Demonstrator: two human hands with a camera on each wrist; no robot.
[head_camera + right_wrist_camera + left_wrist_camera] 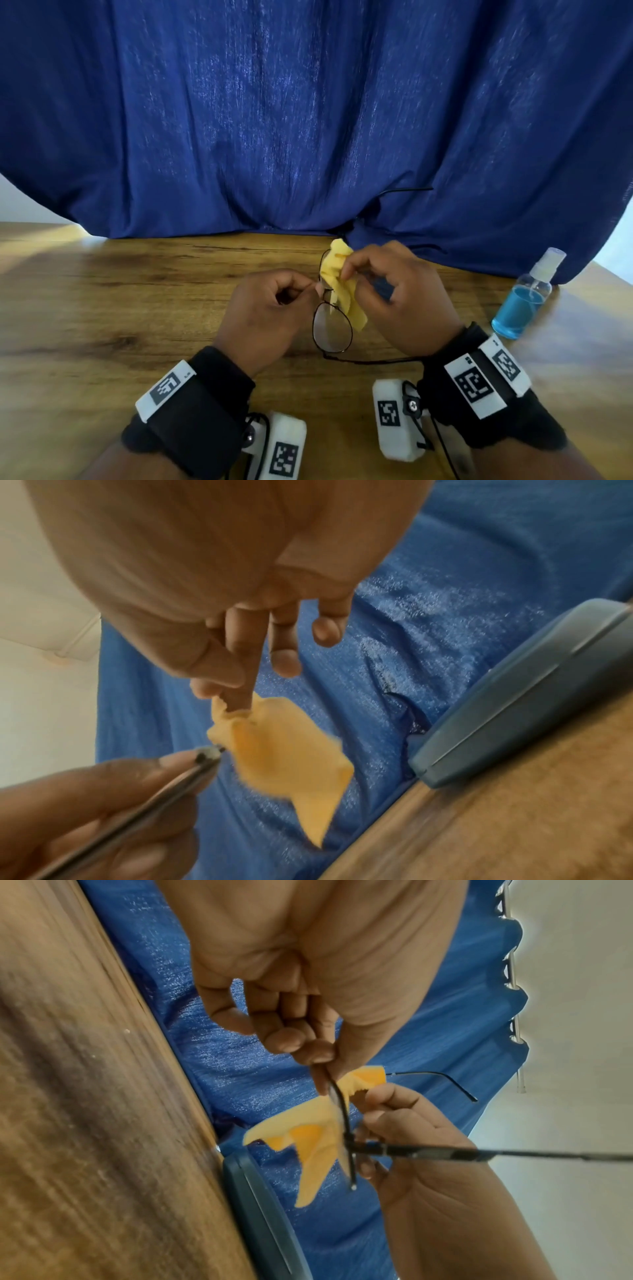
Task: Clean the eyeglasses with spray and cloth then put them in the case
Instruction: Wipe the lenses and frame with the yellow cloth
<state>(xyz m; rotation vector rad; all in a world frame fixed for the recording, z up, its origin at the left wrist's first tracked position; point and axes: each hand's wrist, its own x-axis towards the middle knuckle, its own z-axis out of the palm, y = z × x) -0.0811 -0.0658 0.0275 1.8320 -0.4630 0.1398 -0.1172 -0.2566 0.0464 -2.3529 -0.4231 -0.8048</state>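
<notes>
Thin black-rimmed eyeglasses are held above the wooden table, turned so one lens is near me and the other far. My left hand pinches the frame near the bridge; in the left wrist view its fingertips close on the rim. My right hand pinches a yellow cloth around the far lens, which the cloth hides. The cloth hangs loose below the right fingers. A dark blue-grey case lies closed on the table by the curtain, mostly behind my right hand.
A small clear spray bottle of blue liquid stands at the right of the table. A blue curtain hangs along the table's far edge. One temple arm sticks out toward my right wrist.
</notes>
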